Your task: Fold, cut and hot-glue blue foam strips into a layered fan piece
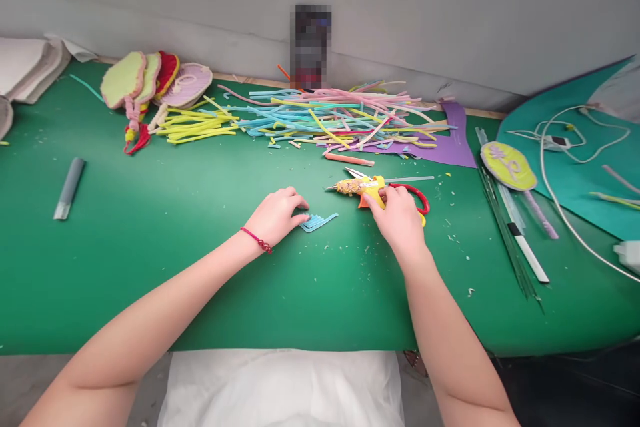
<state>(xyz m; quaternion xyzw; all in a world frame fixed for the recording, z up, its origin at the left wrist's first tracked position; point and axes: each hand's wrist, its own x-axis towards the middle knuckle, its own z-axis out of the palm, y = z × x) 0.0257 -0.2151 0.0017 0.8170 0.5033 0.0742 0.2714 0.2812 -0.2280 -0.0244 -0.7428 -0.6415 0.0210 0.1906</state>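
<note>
My left hand [279,215] has its thumb and fingers closed on the left end of a small blue piece of bent pipe cleaners [316,221], laid side by side in nested angles on the table. To the right, my right hand [399,219] is closed around the handle of a yellow glue gun [371,185], whose nozzle points left and is crusted with dried glue. A clear glue stick [413,178] sticks out behind it. Partly under the gun and the hand lie scissors [419,196] with red and yellow handles.
A heap of coloured pipe cleaners [320,117] spreads along the back over purple sheet [463,140]. Fuzzy fan-shaped pieces [123,80] lie back left, another yellow one [509,165] at right. A grey tube [70,188], green wires [505,233] and a white cable [550,180] lie around.
</note>
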